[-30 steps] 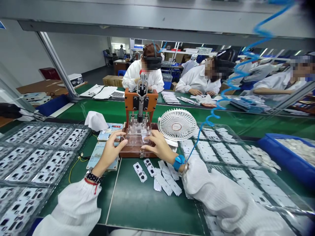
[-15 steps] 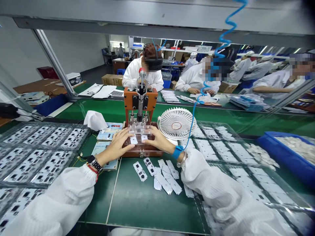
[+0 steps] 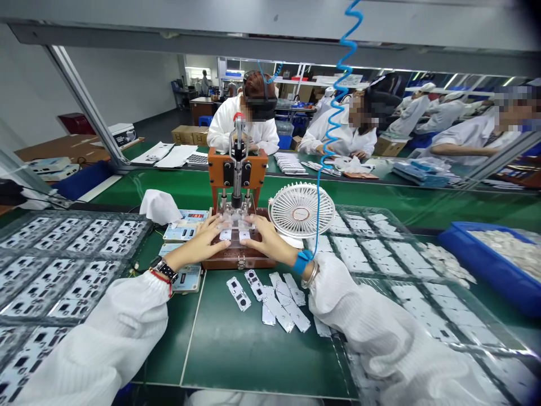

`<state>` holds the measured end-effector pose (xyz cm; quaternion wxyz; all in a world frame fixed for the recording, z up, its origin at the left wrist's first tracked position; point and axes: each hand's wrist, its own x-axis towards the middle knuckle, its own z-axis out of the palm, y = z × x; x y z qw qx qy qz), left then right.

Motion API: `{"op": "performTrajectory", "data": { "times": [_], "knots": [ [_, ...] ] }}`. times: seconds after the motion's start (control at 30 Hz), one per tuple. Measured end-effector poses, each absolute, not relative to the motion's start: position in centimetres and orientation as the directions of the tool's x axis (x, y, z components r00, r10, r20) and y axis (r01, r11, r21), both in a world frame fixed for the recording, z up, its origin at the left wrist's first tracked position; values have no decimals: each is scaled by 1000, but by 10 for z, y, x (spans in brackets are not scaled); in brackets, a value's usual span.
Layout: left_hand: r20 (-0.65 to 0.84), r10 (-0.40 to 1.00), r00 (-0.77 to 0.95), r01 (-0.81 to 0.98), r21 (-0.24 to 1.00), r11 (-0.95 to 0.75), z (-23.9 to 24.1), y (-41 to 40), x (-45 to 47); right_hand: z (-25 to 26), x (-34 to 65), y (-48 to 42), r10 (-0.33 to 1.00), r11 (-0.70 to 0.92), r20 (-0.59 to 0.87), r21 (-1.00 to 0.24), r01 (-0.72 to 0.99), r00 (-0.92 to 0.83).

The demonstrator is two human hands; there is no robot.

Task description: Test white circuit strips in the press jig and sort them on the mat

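Note:
Two white circuit boards (image 3: 226, 234) lie side by side in the fixture bed of an orange press (image 3: 238, 169) with a clear plate and a brown base (image 3: 230, 258). My left hand (image 3: 203, 239) rests at the bed's left side, fingers stretched out and thumb by the left board. On the right side, my right hand (image 3: 266, 239) lies with fingers spread and its thumb by the other board. The fingertips of both hands reach the clear plate; exact contact there is hard to make out. Several loose circuit boards (image 3: 283, 301) are scattered on the green mat in front of the base.
Clear trays of boards lie left (image 3: 84, 242) and right (image 3: 380, 256). A white fan (image 3: 301, 211) stands right of the press, with a coiled blue cord (image 3: 338, 101) hanging beside it. Instrument boxes (image 3: 186, 225) sit left; a blue bin (image 3: 486, 254) stands far right. Co-workers sit across the bench.
Both hands have shifted slightly at the fixture, with the thumbs a little closer to the boards. The view has moved slightly and the blue cord has swung left.

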<state>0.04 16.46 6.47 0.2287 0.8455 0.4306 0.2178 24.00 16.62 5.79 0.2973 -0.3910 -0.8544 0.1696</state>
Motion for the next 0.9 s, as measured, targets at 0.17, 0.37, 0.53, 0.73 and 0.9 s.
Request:
{"op": "performTrajectory", "data": {
  "times": [0.17,0.37,0.53,0.73,0.9],
  "knots": [
    [171,815,554,642,536,-548,64,167,0,55,235,164,816,577,347,-510,638,-461],
    [223,789,573,676,416,-608,76,164,1,61,230,157,844,537,324,-501,679,-428],
    [201,750,631,642,408,-650,84,174,-7,63,231,155,840,543,327,-510,667,-434],
    [245,695,676,621,318,-716,83,181,-9,62,238,154,820,573,380,-548,609,-429],
    [229,751,619,653,381,-654,79,174,-6,62,241,154,796,603,373,-553,575,-476]
  ]
}}
